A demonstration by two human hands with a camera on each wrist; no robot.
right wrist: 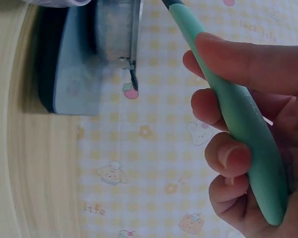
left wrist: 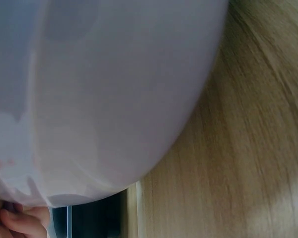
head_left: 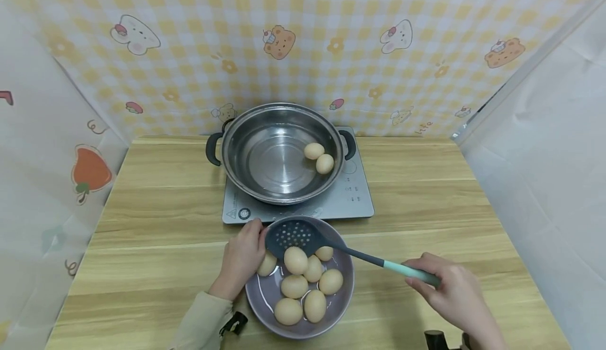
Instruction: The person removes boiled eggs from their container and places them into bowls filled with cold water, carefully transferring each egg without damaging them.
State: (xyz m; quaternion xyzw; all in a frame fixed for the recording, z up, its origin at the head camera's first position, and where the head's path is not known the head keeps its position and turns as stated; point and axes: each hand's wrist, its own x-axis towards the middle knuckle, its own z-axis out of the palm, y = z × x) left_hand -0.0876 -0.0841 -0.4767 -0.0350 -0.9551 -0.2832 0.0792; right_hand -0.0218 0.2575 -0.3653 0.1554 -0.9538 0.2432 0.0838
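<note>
My right hand [head_left: 456,289] grips the mint-green handle of a dark grey perforated skimmer [head_left: 357,254]; in the right wrist view the fingers [right wrist: 228,153] wrap round this handle. The skimmer's head lies over the far side of a purple-grey bowl [head_left: 347,297] holding several brown eggs [head_left: 294,287] in water. One egg [head_left: 295,260] overlaps the head's near edge. At the bowl's left rim, my left hand [head_left: 241,260] holds on, fingertips [left wrist: 25,223] curled at the rim in the left wrist view. That view is mostly filled by the bowl's outer wall [left wrist: 114,99].
Behind the bowl, a wide steel pot [head_left: 265,192] with black handles sits on a silver induction cooktop [head_left: 350,208]. Two eggs [head_left: 314,151] lie at its right side. A yellow checked cloth [head_left: 307,76] hangs behind the wooden table [head_left: 156,223], with white sheets on both sides.
</note>
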